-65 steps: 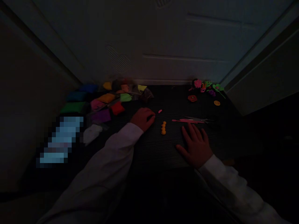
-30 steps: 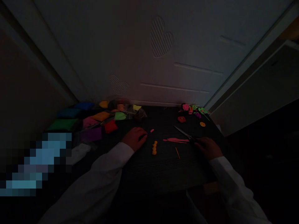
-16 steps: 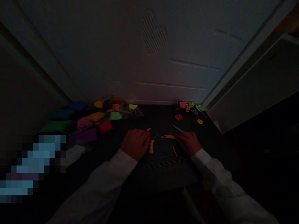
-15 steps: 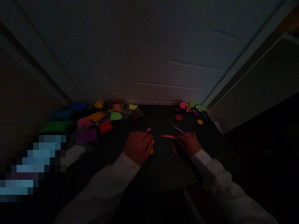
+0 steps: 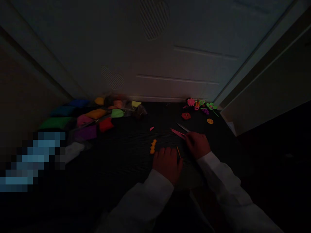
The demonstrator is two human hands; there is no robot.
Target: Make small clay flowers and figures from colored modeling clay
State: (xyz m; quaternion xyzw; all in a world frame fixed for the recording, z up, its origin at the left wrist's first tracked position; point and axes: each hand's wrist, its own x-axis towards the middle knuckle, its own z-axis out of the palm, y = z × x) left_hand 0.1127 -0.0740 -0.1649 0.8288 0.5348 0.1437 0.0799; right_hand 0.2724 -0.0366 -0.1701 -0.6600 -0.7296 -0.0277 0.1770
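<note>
My left hand [image 5: 167,165] rests palm down on the dark table, its fingers stretched forward; I see nothing held in it. Just beyond its fingertips, to the left, lies a lumpy orange-yellow clay strip [image 5: 153,146] made of several joined balls. A thin orange stick [image 5: 178,151] lies by its right side. My right hand [image 5: 198,145] is closed on the near end of a slim pink modelling tool [image 5: 178,133], which points forward and left. Beside that hand, a pointed silvery blade [image 5: 182,127] lies on the table. A small pink clay piece [image 5: 152,128] lies farther back.
Bags of coloured clay, including a purple one [image 5: 85,132] and a red one [image 5: 106,125], crowd the left. At the back right are a red clay flower [image 5: 186,116], a green flower [image 5: 211,106] and a yellow disc [image 5: 210,121]. A pale panel [image 5: 155,64] rises behind the table.
My left hand has moved right and nearer to me, off the orange-yellow clay strip, which now shows fully. The pink tool in my right hand has turned, its tip pointing farther forward.
</note>
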